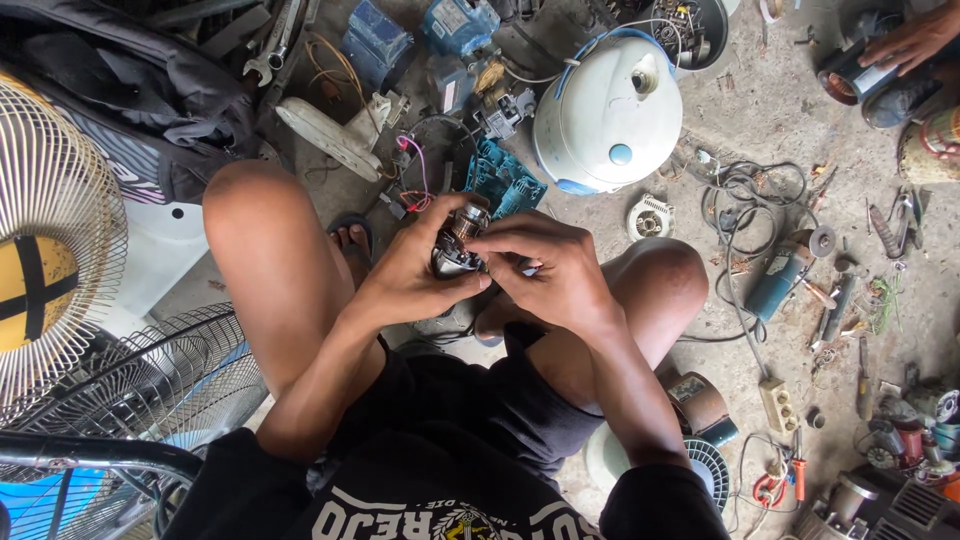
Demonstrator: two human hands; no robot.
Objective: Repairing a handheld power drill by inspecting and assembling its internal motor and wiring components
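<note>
A bare concrete floor (760,110) littered with tools, cables and motor parts spreads around a person squatting over their knees. The left hand (415,275) is wrapped around a small metal motor armature with a copper-coloured end (458,240), gripping its body from the side and below. The right hand (545,270) sits just beside it, fingertips pinched on the armature's near end, thumb touching the part; whether it also holds a small tool I cannot tell. Just beyond both hands lies a teal plastic tool casing (505,180), and farther out from the right hand stands a round white tank with a blue band (608,110). Outward from the right hand, past the knee, rests a blue angle grinder (780,280) with tangled black cable. Outward from the left hand stand wire fan guards (60,260). Well beyond the right hand, at the far corner, another person's hand (915,40) rests on a dark cylindrical motor.
</note>
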